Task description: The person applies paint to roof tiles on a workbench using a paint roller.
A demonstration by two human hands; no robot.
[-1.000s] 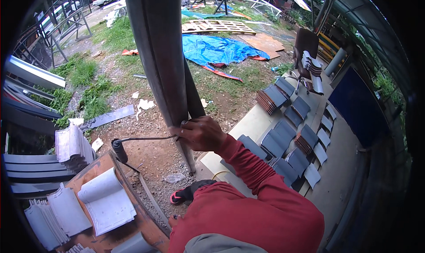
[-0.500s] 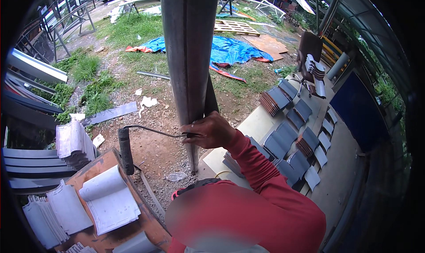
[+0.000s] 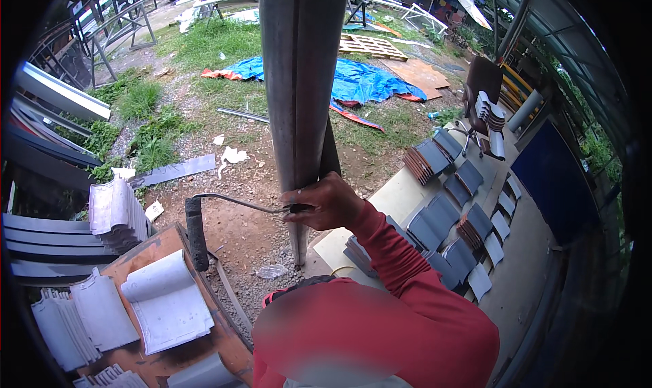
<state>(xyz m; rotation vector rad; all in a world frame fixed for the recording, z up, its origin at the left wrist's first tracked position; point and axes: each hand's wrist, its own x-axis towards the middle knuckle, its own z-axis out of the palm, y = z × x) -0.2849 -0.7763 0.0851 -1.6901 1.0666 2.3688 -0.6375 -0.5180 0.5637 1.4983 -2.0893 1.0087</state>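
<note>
My right hand (image 3: 324,202), in a red sleeve, is closed around the handle end of a paint roller (image 3: 196,233). The thin bent metal rod of the roller runs left from my fingers. Its dark, paint-stained sleeve hangs upright beside the edge of a brown board (image 3: 178,249). A pale roof tile (image 3: 170,306) lies on that board, left of the roller and apart from it. A thick grey metal post (image 3: 299,82) stands just beyond my hand. My left hand does not show.
Stacks of pale tiles (image 3: 117,215) stand at the left. To the right, grey-painted tiles (image 3: 431,224) lie in rows on a light board. An office chair (image 3: 482,82) holds more tiles. A blue tarp (image 3: 370,82) and wooden pallet (image 3: 372,47) lie farther off.
The view has shifted slightly, so the post and background sit a little farther right. My right hand keeps its grip on the paint roller.
</note>
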